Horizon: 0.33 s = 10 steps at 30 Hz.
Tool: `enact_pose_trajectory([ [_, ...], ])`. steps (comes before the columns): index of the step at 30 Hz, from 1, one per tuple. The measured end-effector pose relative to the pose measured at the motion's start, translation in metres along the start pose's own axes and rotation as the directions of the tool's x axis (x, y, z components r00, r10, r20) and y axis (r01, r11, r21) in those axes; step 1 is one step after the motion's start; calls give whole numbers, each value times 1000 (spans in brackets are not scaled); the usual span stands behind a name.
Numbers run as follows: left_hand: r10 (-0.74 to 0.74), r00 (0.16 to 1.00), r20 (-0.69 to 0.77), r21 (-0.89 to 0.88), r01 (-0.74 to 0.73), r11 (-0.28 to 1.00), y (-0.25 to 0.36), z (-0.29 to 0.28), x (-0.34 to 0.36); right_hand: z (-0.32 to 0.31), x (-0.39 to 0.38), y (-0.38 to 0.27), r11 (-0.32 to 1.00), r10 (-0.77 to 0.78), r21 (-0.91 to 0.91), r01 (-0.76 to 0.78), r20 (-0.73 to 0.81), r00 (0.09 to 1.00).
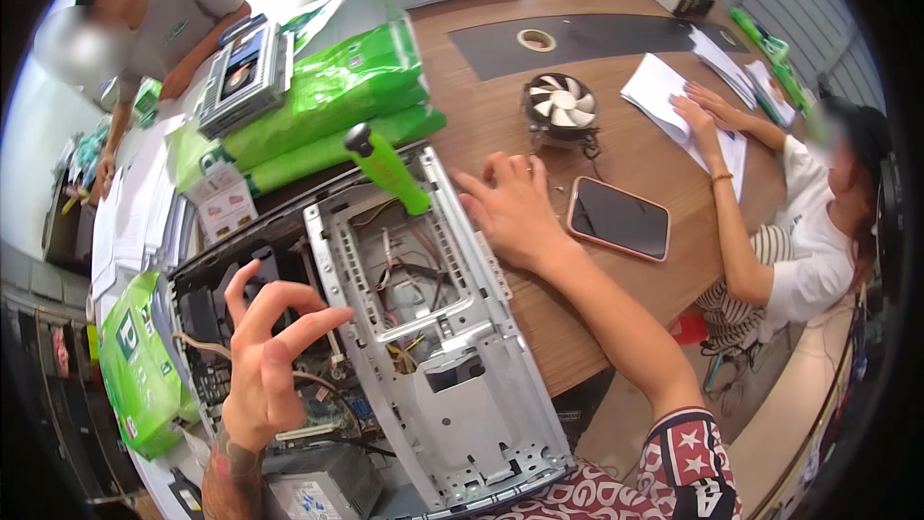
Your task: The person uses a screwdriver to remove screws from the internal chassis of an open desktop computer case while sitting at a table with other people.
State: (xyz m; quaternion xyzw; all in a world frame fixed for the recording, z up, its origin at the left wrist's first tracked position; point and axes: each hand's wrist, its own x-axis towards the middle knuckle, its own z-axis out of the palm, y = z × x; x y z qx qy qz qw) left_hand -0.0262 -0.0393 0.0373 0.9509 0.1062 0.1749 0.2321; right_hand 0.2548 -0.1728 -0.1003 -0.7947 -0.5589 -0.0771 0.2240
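An opened desktop computer case (472,404) lies in front of me, its metal frame facing up. My left hand (274,356) hovers over the case's left half, fingers bent and apart, with nothing visible in them. Below it show dark parts, cables and a grey power supply (327,481). To the right, my right hand (515,212) rests on the table along the case's edge, fingers spread, holding nothing. A green screwdriver handle (390,169) with a black end leans at the far part of the frame; its shaft is not seen.
A black fan cooler (561,106) with white blades and a phone (619,219) lie right of the case. Green plastic packages (327,106) carry a metal disc drive (245,77). A tape roll (536,40) lies farther back. Other people handle papers around the table (587,313).
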Motion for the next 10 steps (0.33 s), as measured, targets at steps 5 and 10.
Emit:
enact_pose_trajectory([
  [5, 91, 995, 34, -30, -90, 995, -6, 1, 6, -8, -5, 9, 999, 10, -46, -10, -8, 1000],
  [10, 33, 995, 90, 5, -34, 999, -5, -4, 2, -8, -1, 8, 998, -41, -43, 40, -13, 999],
])
